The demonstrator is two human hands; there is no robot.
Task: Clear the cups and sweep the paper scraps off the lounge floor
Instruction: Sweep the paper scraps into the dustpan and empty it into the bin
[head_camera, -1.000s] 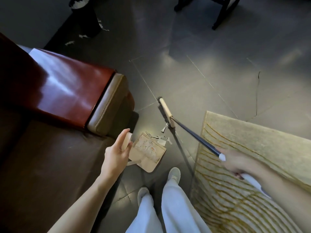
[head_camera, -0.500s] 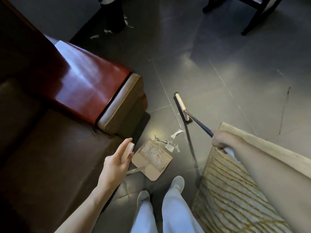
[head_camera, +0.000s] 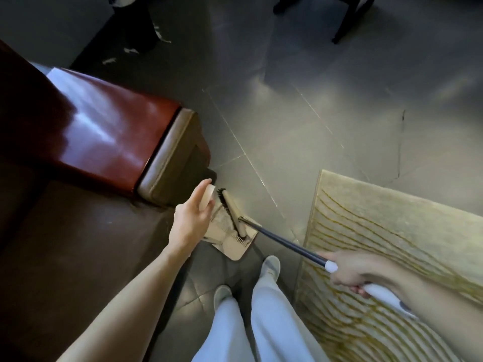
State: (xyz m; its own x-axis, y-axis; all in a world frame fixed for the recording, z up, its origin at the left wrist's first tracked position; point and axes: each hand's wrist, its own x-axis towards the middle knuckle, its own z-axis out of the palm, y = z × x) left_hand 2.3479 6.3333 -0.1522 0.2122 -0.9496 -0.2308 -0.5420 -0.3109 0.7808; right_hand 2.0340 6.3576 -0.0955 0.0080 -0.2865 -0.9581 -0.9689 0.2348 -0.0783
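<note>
My left hand (head_camera: 192, 218) grips the beige top of the dustpan handle (head_camera: 209, 195). The beige dustpan (head_camera: 236, 246) stands on the dark tile floor just ahead of my shoes. My right hand (head_camera: 347, 270) holds the broom's dark pole (head_camera: 282, 241) near its white grip. The broom head (head_camera: 232, 211), beige with dark bristles, lies across the dustpan's mouth. No scraps show on the floor in front of the pan. A few white paper scraps (head_camera: 130, 50) lie far off near a dark bin at the top left.
A brown sofa with a glossy red-brown armrest (head_camera: 109, 131) fills the left. A beige patterned rug (head_camera: 392, 244) lies at the right. A dark bin (head_camera: 136, 19) stands at the top left, and dark chair legs (head_camera: 347, 19) at the top right.
The broom head has swept from the open floor back into the dustpan, and the scraps that lay before the pan are gone from view. My right hand has pulled back towards me.
</note>
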